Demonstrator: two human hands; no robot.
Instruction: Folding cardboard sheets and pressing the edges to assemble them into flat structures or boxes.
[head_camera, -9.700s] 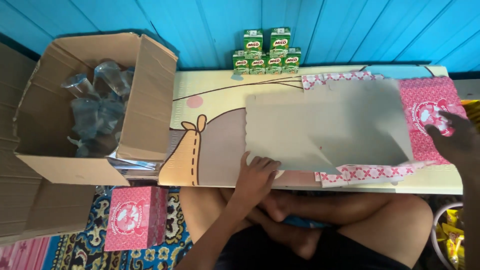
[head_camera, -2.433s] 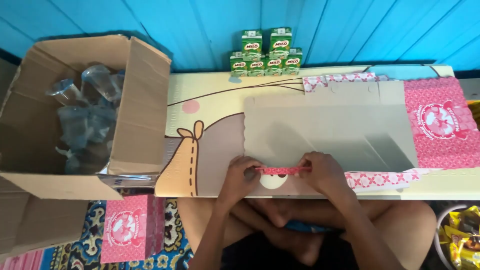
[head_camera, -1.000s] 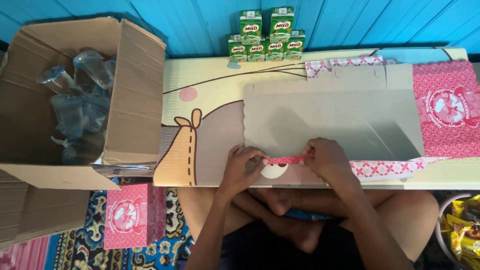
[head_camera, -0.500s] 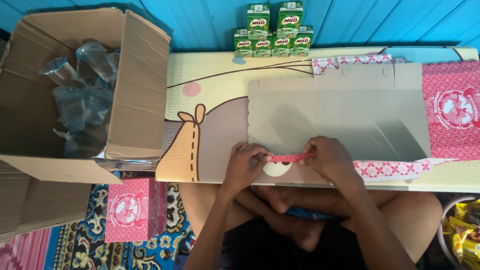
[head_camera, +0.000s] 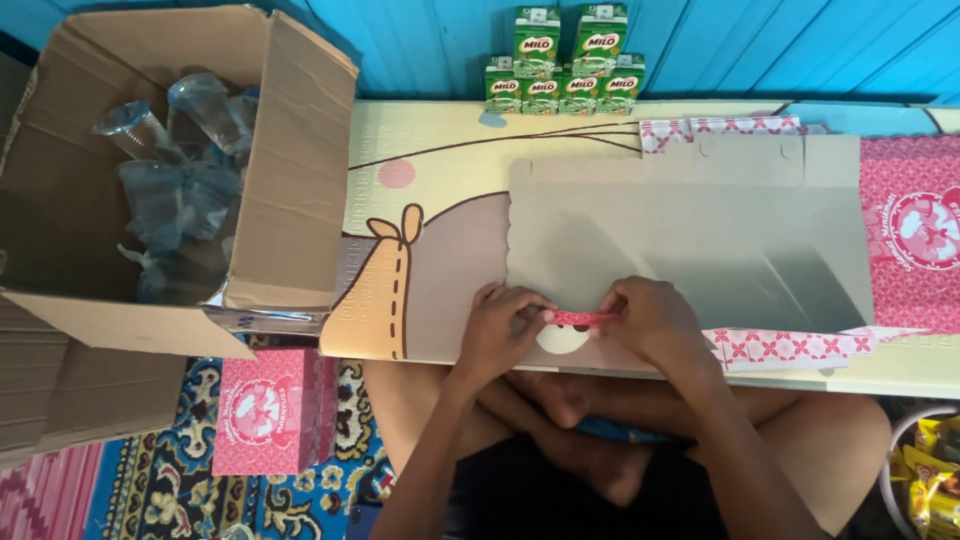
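A flat grey cardboard box blank (head_camera: 690, 245) with pink patterned edges lies unfolded on a low table (head_camera: 420, 140) that bears a cartoon print. My left hand (head_camera: 500, 328) and my right hand (head_camera: 645, 322) meet at the blank's near edge. Both pinch a small pink patterned flap (head_camera: 580, 318) between their fingertips, folding it up from the edge. A half-round cutout (head_camera: 562, 338) shows just below the flap.
A large open carton (head_camera: 290, 170) with clear plastic cups (head_camera: 175, 165) stands at the left. Several green drink cartons (head_camera: 565, 60) are stacked against the blue wall. A folded pink box (head_camera: 268, 412) lies on the patterned rug. Snack packets (head_camera: 925, 475) sit at the lower right.
Both hands have come together at the near edge and keep pinching the pink flap. Over the last second they barely move; the view shifts slightly.
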